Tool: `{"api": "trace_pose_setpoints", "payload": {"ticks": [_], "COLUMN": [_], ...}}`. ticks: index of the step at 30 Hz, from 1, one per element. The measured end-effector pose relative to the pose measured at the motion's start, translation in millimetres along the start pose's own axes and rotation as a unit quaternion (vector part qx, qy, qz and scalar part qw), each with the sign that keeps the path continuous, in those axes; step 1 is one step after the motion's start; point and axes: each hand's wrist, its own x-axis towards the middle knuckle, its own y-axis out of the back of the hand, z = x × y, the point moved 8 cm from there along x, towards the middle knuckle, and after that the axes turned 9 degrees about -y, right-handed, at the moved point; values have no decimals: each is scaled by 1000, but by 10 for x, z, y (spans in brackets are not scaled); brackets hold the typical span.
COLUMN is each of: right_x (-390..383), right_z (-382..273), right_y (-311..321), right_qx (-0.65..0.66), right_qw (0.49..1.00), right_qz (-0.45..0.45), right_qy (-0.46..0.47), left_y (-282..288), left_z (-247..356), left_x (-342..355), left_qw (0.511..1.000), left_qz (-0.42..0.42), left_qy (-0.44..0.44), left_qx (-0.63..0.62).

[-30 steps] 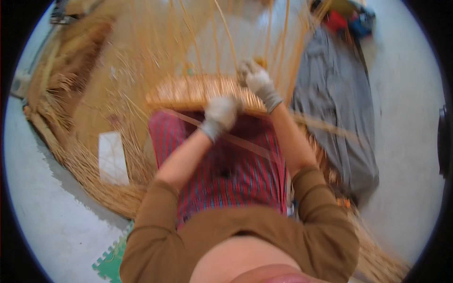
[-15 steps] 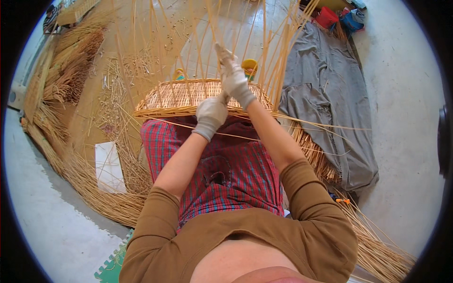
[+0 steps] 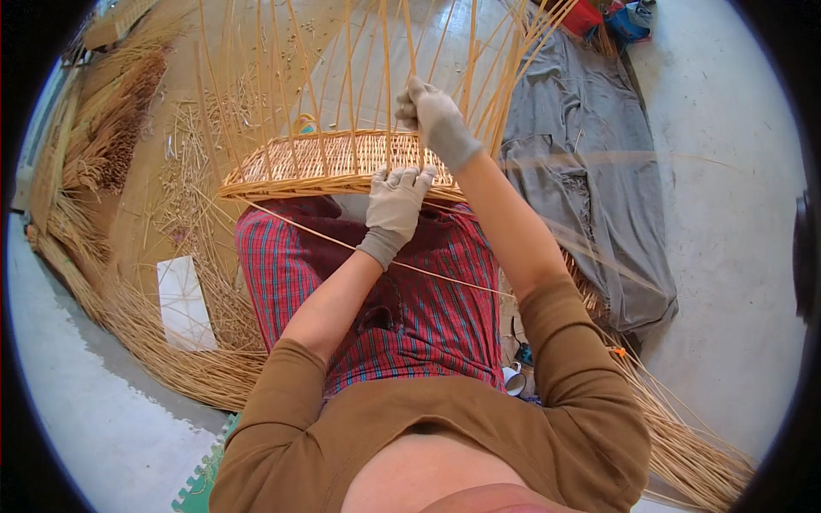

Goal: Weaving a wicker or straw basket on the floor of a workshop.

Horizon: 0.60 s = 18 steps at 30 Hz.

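A woven wicker basket base (image 3: 316, 158) with a row of tall upright canes rests across my lap, over red plaid cloth (image 3: 410, 342). My gloved left hand (image 3: 395, 209) has its fingers curled over the near rim of the basket, right of centre. My gloved right hand (image 3: 440, 124) is above it, closed round one of the upright canes. Long loose weaving canes (image 3: 299, 231) stretch out from the rim across my lap and to the right, some blurred.
Bundles of canes (image 3: 137, 111) lie at the left, with a white board (image 3: 185, 303). Grey cloth (image 3: 590, 171) covers a pile at the right. Red (image 3: 573, 15) and blue (image 3: 624, 21) containers stand behind it. A white mug (image 3: 513, 380) and more canes (image 3: 684, 445) are at the lower right.
My right hand has risen from the weave and is now a little lower than half a second ago, closed on a cane. My left hand's fingers now show over the rim.
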Motion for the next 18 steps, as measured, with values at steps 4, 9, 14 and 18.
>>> {"api": "trace_pose_setpoints", "payload": {"ticks": [4,9,14,18], "right_x": [550,-191,-1490,-1507], "right_z": [318,-256,846,414], "right_y": [75,187,669,1158], "right_qx": [145,-158,-270,-162], "right_qw": [976,941,947,937], "right_qz": [80,182,14,265], "right_qy": [-138,238,-171,160], "left_y": [-21,94,243,117], "left_z": [-104,-58,-85,-89], "left_x": [-55,-47,59,41], "left_qw": [996,997,991,979], "left_qz": [70,31,105,104], "left_qy": [-16,-35,-9,18], "left_qx": [-48,-55,-89,-174]}}
